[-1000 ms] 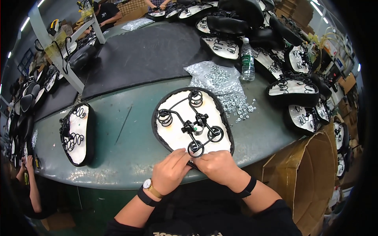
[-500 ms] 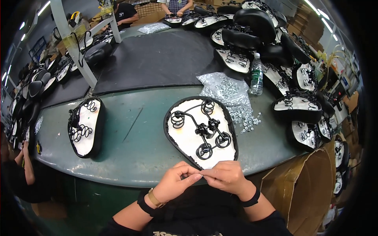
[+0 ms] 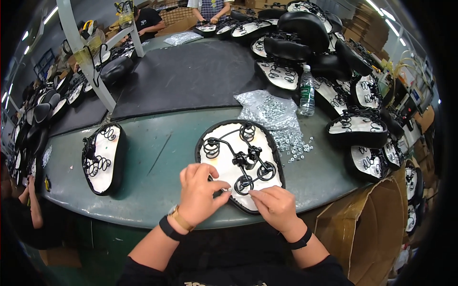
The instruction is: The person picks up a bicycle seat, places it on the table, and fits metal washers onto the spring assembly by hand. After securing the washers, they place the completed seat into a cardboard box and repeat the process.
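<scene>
An upturned bicycle saddle [image 3: 222, 170] lies in front of me, its white underside up and a black frame with coil springs [image 3: 247, 157] on it. Over its left edge is my left hand [image 3: 199, 193], with a small shiny metal piece, seemingly a nut [image 3: 229, 189], between thumb and finger. My right hand [image 3: 275, 206] has its fingertips pinched together beside the near coil spring [image 3: 244, 185]. Whatever is in that pinch is too small to make out. Just beyond the saddle, loose nuts [image 3: 295, 146] spill from a clear plastic bag [image 3: 267, 107].
Another upturned saddle [image 3: 106, 159] stands on the green table [image 3: 152, 190] at left. A water bottle [image 3: 307, 93] and a heap of saddles [image 3: 305, 31] are at right. A cardboard box [image 3: 358, 229] adjoins the near right edge. A metal post [image 3: 88, 57] rises at left; other people work beyond.
My hands were together at the saddle's near edge. They have parted and moved forward over it, the left up and leftward, the right to the near spring.
</scene>
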`<state>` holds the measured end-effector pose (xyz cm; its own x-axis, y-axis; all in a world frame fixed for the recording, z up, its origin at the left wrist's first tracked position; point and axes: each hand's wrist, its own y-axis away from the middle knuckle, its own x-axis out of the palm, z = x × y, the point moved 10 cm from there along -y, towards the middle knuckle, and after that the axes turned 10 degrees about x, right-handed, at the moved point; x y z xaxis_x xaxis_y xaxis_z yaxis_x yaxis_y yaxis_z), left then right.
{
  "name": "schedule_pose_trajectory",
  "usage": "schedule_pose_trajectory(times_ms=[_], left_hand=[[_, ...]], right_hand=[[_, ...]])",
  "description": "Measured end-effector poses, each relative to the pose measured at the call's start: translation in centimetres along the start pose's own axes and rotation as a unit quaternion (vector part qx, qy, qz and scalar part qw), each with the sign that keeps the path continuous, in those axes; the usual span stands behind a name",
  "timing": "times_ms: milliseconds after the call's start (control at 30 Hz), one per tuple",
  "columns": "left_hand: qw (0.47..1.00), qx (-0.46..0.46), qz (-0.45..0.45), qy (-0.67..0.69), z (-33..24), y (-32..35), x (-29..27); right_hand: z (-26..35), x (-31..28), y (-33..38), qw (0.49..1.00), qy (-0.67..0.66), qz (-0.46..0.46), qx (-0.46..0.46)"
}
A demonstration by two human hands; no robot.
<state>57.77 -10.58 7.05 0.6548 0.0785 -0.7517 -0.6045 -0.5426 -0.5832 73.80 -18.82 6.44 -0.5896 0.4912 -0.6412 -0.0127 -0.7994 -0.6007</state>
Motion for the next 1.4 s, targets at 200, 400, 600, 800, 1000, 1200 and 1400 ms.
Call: schedule_pose_trajectory(times_ms=[200, 400, 600, 800, 1000, 1200, 1400], left_hand=[[0.984, 0.040, 0.136, 0.107, 2.7, -2.4, 4.9], [0.920, -0.024, 0.288, 0.266, 3.9, -3.5, 8.4], [0.896, 0.010, 0.352, 0.270, 4.3, -3.4, 10.4], [0.881, -0.109, 0.375, 0.269, 5.0, -3.1, 11.0], [0.894, -0.123, 0.382, 0.202, 5.4, -2.8, 10.8], [0.892, -0.089, 0.389, 0.214, 4.5, -2.5, 10.4], [0.938, -0.016, 0.268, 0.219, 2.4, -2.0, 6.8]], right_hand=[[-1.6, -0.6, -0.5, 0.998, 0.009, -0.032, 0.055], [-3.3, 0.7, 0.0, 0.996, -0.024, 0.004, 0.088], [-3.7, 1.5, -0.2, 0.994, -0.051, 0.017, 0.097], [-3.4, 1.7, 0.3, 0.997, -0.010, 0.014, 0.079], [-1.7, 2.1, 0.2, 0.998, 0.033, 0.053, 0.010], [-1.3, 2.6, 0.4, 0.997, 0.049, 0.062, 0.011], [-1.4, 2.6, 0.7, 0.998, 0.045, 0.052, 0.009]])
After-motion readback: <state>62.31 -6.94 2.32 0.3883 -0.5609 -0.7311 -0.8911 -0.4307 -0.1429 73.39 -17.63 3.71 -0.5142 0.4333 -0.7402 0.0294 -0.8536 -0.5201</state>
